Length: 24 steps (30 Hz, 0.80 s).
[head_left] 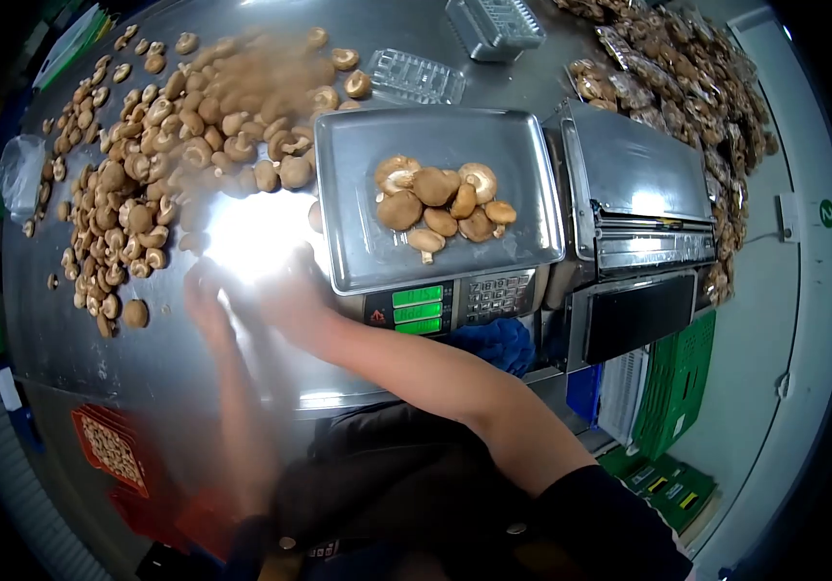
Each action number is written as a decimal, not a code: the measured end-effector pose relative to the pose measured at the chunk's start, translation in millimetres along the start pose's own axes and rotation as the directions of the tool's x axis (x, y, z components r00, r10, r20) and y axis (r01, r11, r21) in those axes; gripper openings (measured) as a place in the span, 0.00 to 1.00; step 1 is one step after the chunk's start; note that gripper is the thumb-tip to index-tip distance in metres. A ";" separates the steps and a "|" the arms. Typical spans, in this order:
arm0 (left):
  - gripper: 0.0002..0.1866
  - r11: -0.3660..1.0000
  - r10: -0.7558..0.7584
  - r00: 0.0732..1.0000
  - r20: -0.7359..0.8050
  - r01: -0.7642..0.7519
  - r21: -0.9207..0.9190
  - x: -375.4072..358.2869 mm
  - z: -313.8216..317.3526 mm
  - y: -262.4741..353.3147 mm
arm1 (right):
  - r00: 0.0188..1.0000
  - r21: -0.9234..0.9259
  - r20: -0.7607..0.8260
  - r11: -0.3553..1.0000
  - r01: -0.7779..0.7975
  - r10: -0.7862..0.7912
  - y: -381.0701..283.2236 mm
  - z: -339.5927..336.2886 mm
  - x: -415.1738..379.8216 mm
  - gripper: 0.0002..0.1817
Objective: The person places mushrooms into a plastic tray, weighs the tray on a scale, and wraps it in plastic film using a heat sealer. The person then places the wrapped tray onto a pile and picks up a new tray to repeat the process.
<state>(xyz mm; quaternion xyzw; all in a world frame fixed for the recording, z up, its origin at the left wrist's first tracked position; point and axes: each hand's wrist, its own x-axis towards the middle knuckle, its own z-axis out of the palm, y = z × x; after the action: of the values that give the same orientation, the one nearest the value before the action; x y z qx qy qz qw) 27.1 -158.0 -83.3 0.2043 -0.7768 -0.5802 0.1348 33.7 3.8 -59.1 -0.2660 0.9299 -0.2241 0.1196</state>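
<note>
Head view: my L hand [206, 308] & R hand [295, 302] blur over the table [169, 360], nr the mushroom pile [159, 145]; can't tell how open either is or if holding anything. Loose mushrooms [435, 186] sit on scale pan [517, 254], prob. so wt shows on display [418, 311].

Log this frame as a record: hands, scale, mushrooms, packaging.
left hand: near the table's front edge, blurred; grip unclear
right hand: beside the scale tray, blurred; grip unclear
scale tray load: a small group of mushrooms
scale display: lit green; digits unreadable
loose mushrooms: spread over the left of the metal table
clear containers: beyond the scale tray
packed mushrooms: heaped at far right
</note>
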 end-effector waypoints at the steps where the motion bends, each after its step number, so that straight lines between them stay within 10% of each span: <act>1: 0.17 0.948 -0.070 0.996 0.057 0.084 -0.307 -5.5 -18.1 -3.4 | 0.998 0.122 -0.067 0.992 -0.014 0.023 8.2 20.9 9.4 0.29; 3: 0.19 0.767 -0.148 0.980 0.130 0.197 -0.611 -21.3 -40.5 -1.4 | 0.964 0.556 -0.242 0.830 0.046 0.108 16.1 80.4 36.0 0.28; 5: 0.20 0.718 -0.207 0.966 0.154 0.257 -0.647 -33.2 -52.2 8.0 | 0.782 0.859 -0.420 -0.075 0.506 0.460 38.8 155.7 57.3 0.25; 9: 0.24 0.857 -0.285 0.958 0.032 0.270 -0.440 -54.2 -39.4 41.5 | 0.885 0.971 -0.079 -0.167 0.173 0.458 47.4 117.9 61.0 0.20; 12: 0.23 0.986 -0.140 0.990 0.024 0.142 -0.088 -48.5 -36.1 16.8 | 0.940 0.962 -0.199 0.237 0.133 0.279 51.4 121.7 64.7 0.20; 14: 0.22 0.989 -0.002 1.000 0.011 0.000 0.149 -41.9 -27.2 -9.2 | 0.999 0.505 -0.046 0.863 0.000 0.027 30.0 30.6 29.0 0.19; 17: 0.20 0.762 0.205 0.966 0.158 -0.259 0.594 -49.9 -17.3 -15.3 | 0.965 0.335 -0.177 0.910 0.244 -0.193 -2.3 -84.9 -20.9 0.15; 20: 0.19 0.756 0.352 0.924 0.147 -0.374 0.537 -62.8 -0.7 33.4 | 0.795 0.117 -0.515 0.893 0.435 -0.320 16.8 -141.2 -69.2 0.16; 21: 0.18 0.965 0.133 0.977 0.165 -0.165 0.202 -72.2 8.2 62.4 | 0.713 0.014 -0.606 0.892 0.451 -0.351 26.9 -154.8 -84.5 0.17; 24: 0.16 0.988 -0.115 0.971 0.208 0.089 0.130 -87.0 45.5 126.2 | 0.754 0.010 -0.614 0.954 0.301 -0.232 71.1 -162.3 -109.9 0.20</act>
<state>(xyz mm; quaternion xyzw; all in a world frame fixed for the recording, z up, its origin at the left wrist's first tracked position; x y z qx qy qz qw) 63.1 -47.6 26.6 0.1879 -0.8087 -0.5574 0.0078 38.1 175.3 59.5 -0.3029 0.8579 -0.3618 -0.2036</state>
